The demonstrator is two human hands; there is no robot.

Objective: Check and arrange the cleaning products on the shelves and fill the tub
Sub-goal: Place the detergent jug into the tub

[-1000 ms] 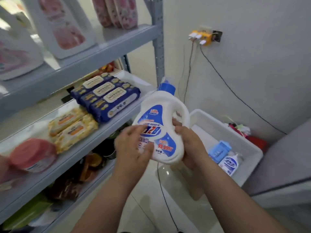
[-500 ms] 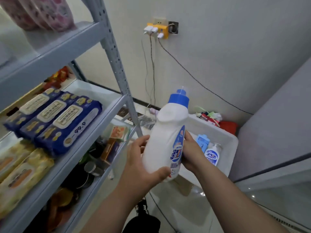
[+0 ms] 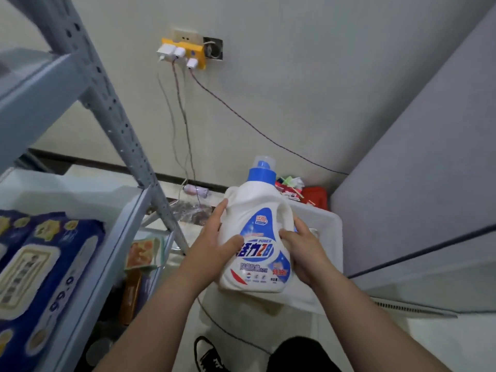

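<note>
Both hands hold the detergent bottle (image 3: 256, 237) upright in the air, label toward the person, directly over the white tub (image 3: 331, 237) on the floor. The left hand (image 3: 214, 242) wraps the bottle's side with its thumb across the label. The right hand (image 3: 303, 253) closes its grip on the opposite side, below the handle. Neither grip is through the handle, so the smooth, rounded body could slip if one hand lets go early, and the bottle would drop hard into the tub. I cannot tell what already lies in the tub, because the bottle hides it. The blue cap (image 3: 261, 174) looks seated, but a tilted landing could leak. A cable (image 3: 222, 327) crosses the floor near the feet and could snag a step beside the shelf (image 3: 112, 124).
</note>
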